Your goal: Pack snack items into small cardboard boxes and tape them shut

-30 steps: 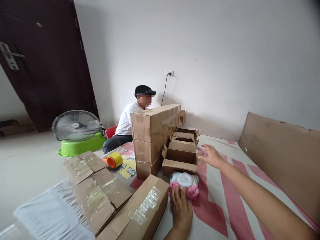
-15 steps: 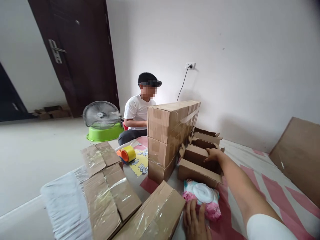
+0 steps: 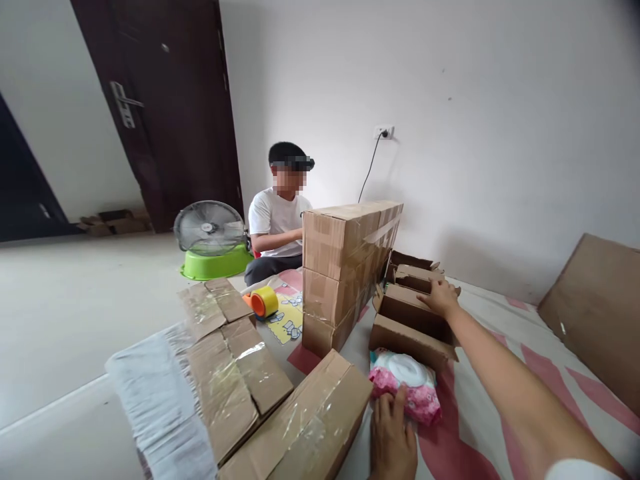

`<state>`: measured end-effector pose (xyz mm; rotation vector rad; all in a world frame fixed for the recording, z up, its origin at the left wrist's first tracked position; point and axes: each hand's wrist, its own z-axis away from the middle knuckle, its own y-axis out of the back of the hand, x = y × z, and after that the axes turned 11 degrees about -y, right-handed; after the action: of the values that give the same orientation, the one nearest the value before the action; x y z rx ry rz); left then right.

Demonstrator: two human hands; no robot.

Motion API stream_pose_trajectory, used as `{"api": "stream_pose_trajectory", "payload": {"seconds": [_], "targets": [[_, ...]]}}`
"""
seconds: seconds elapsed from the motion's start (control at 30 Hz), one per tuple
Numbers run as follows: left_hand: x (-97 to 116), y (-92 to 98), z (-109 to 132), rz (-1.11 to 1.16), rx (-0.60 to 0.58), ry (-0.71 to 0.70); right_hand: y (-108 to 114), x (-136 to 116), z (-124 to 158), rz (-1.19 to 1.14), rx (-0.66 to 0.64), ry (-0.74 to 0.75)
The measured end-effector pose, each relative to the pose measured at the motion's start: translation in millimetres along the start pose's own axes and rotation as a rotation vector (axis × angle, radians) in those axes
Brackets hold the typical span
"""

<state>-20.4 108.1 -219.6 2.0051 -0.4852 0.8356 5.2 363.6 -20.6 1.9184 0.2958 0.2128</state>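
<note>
My right hand [image 3: 441,298] grips the upper edge of an open cardboard box [image 3: 413,337], its fingers bent over the far side wall. Behind that box stand more open boxes [image 3: 415,275] in a row. My left hand [image 3: 393,433] rests low in the view with fingers stretched forward, the fingertips against a pink and white pack of wipes [image 3: 407,390]. The pack lies right in front of the nearest open box. Just left of my left hand is a long taped carton [image 3: 305,427].
Closed cartons form a tall stack [image 3: 325,247] at centre. Beyond it sits a person [image 3: 277,220] in a cap. Taped cartons [image 3: 225,393], a tape roll [image 3: 265,302] and a pale cloth [image 3: 155,400] are to the left. A fan [image 3: 210,227] stands farther back; a cardboard sheet [image 3: 595,320] leans at right.
My right hand and the nearest open box have shifted right, away from the stack. The wipes pack has moved forward against the box, with my left hand following. The person's head has turned slightly.
</note>
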Motion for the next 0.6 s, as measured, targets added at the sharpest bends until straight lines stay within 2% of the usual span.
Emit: {"api": "stream_pose_trajectory", "payload": {"seconds": [0.1, 0.17, 0.2, 0.23, 0.3, 0.37, 0.47, 0.6], "targets": [[-8, -6.9, -2, 0.129, 0.084, 0.089, 10, 0, 59, -0.113, 0.066, 0.265], [-14, -13.6, -3, 0.225, 0.134, 0.145, -3, 0, 116, -0.17, 0.013, 0.539], [-16, -16.7, -4, 0.26, 0.154, 0.166, -16, 1, 144, -0.226, -0.022, 0.769], [-19, -19.1, -4, 0.282, 0.176, 0.182, -31, 1, 168, -0.242, -0.038, 0.869], [-22, -21.9, -5, 0.286, 0.23, 0.197, -61, 1, 202, -0.193, -0.019, 0.81], [-23, -22.0, -6, 0.252, 0.275, 0.196, -84, 1, 213, -0.112, -0.01, 0.687], [-20, -19.6, -4, 0.154, 0.264, 0.171, -99, 0, 196, -0.021, -0.058, 0.564], [-15, -18.8, -2, 0.055, 0.207, 0.123, -108, -1, 150, 0.028, -0.102, 0.471]]}}
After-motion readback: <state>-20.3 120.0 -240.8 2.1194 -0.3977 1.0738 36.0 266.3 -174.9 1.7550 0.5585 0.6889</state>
